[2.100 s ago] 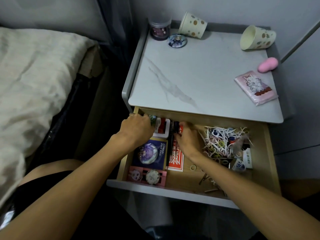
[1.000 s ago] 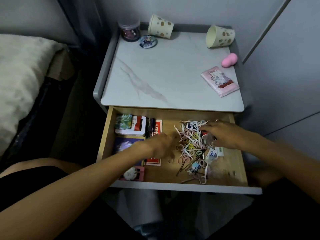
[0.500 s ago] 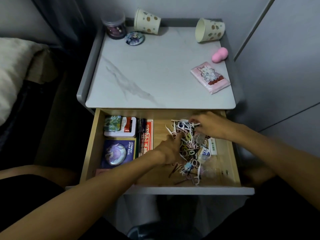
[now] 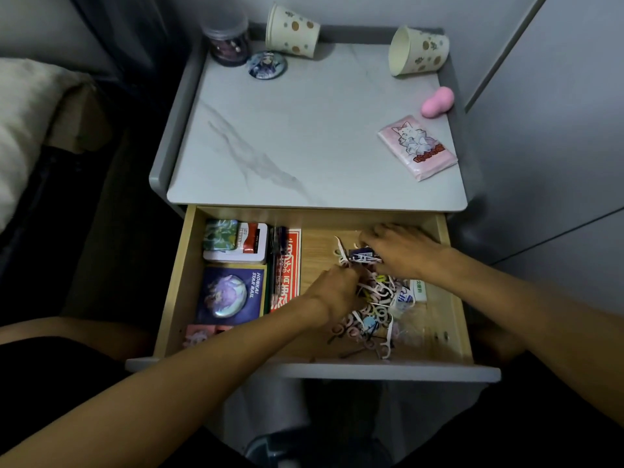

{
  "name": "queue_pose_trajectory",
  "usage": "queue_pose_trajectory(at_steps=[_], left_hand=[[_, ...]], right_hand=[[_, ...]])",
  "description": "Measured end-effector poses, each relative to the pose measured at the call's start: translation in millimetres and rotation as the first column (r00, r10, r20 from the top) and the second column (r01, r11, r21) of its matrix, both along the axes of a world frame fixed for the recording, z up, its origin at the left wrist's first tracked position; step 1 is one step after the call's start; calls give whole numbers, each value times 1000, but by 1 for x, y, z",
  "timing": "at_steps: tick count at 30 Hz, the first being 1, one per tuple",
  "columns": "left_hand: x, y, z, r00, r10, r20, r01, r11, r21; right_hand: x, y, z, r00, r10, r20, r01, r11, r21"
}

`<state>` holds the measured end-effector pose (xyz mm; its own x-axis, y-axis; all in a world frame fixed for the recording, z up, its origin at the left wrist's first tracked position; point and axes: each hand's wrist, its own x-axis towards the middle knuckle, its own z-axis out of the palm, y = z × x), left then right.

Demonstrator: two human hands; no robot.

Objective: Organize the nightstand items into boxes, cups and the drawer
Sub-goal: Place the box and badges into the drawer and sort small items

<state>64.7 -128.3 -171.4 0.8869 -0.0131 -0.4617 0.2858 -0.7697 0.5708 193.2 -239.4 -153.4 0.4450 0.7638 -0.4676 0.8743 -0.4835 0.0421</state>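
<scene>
Both bare forearms reach forward and converge, the left arm slanting in from the lower left, the right from the lower right. The left hand [image 4: 332, 292] is palm-down with fingers curled under, bunched. The right hand [image 4: 400, 249] lies just beyond it, knuckles up, fingers bent downward, grip unclear

The left hand [image 4: 332, 292] and the right hand [image 4: 401, 251] are bare, without rings or a watch. Both forearms are bare too. A black garment [image 4: 50, 359] shows at the lower left.
</scene>
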Motion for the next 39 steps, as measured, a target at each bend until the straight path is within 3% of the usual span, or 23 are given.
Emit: queue_pose_trajectory(at_steps=[6, 9, 14, 18, 28, 32, 39], left_hand=[[-15, -8, 1, 981, -181, -75, 190, 971, 146], [-12, -11, -4, 982, -191, -10, 189, 966, 174], [-10, -7, -7, 993, -77, 84, 79, 997, -11], [-9, 4, -4, 998, 38, 58, -29, 988, -152], [-12, 31, 40, 939, 343, -3, -293, 797, -528], [-8, 47, 73, 904, 428, -9, -336, 696, -634], [25, 120, 122, 767, 640, 43, -458, 593, -662]], right_hand=[[-7, 0, -5, 997, 79, 11, -80, 996, 42], [-4, -2, 1, 997, 79, 1, -78, 993, 83], [-4, -9, 11, 991, 108, 84, -121, 978, 169], [-4, -16, 20, 992, 91, 88, -110, 964, 241], [-24, -26, 73, 971, -48, -235, 173, 818, 548], [-13, -4, 103, 921, -142, -362, 333, 767, 548], [36, 71, 138, 893, -252, -374, 422, 758, 498]])
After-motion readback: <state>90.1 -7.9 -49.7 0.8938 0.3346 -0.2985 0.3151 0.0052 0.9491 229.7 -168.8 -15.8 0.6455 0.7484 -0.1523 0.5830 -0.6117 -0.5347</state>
